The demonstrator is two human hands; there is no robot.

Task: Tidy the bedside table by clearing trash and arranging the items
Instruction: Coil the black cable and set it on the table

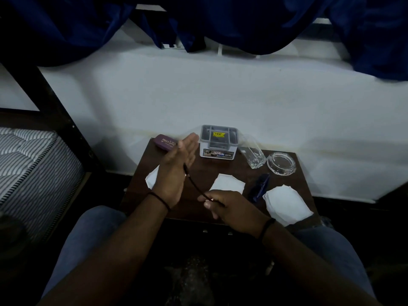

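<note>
A thin black cable [194, 184] stretches between my two hands over the dark wooden bedside table [238, 171]. My right hand [229, 206] pinches its near end by the table's front edge. My left hand [176, 166] is raised over the table's left part with straight fingers, and the cable's far end lies against its palm. White tissues lie on the table: one in the middle [228, 183], one at the front right [287, 204], and one [152, 178] partly hidden under my left hand.
At the back stand a purple glasses case [165, 142], a grey organiser box [218, 140], a drinking glass [252, 153] and a glass ashtray [281, 162]. A blue pen [261, 186] lies between the tissues. A striped mattress [26, 164] is on the left, the white wall behind.
</note>
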